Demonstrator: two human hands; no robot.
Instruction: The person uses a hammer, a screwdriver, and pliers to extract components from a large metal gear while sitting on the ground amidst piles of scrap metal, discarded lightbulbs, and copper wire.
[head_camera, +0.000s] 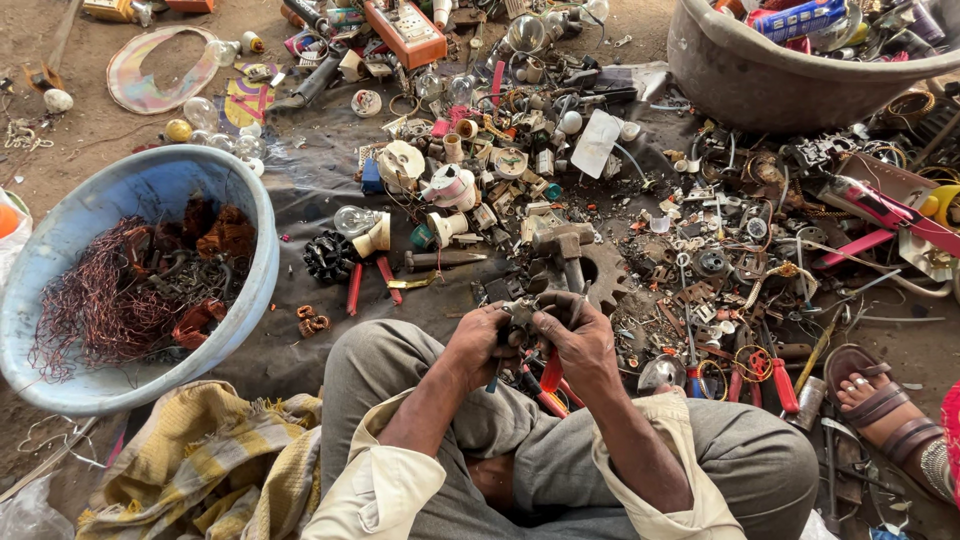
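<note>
Both my hands meet over my knees around a small grey metal part (520, 312). My left hand (478, 342) grips it from the left, fingers curled. My right hand (575, 338) closes on it from the right and also seems to hold a red-handled tool (551, 370) pointing down; the tool's tip is hidden. A hammer (563, 248) and a rusty gear (603, 272) lie on the dark cloth just beyond my hands.
A blue basin (262, 215) of copper wire stands at the left. A big grey tub (740, 75) sits top right. Scrap parts, bulbs and red-handled pliers (365, 280) cover the ground ahead. Another person's sandalled foot (885, 400) is at the right. A yellow checked cloth (215, 465) lies lower left.
</note>
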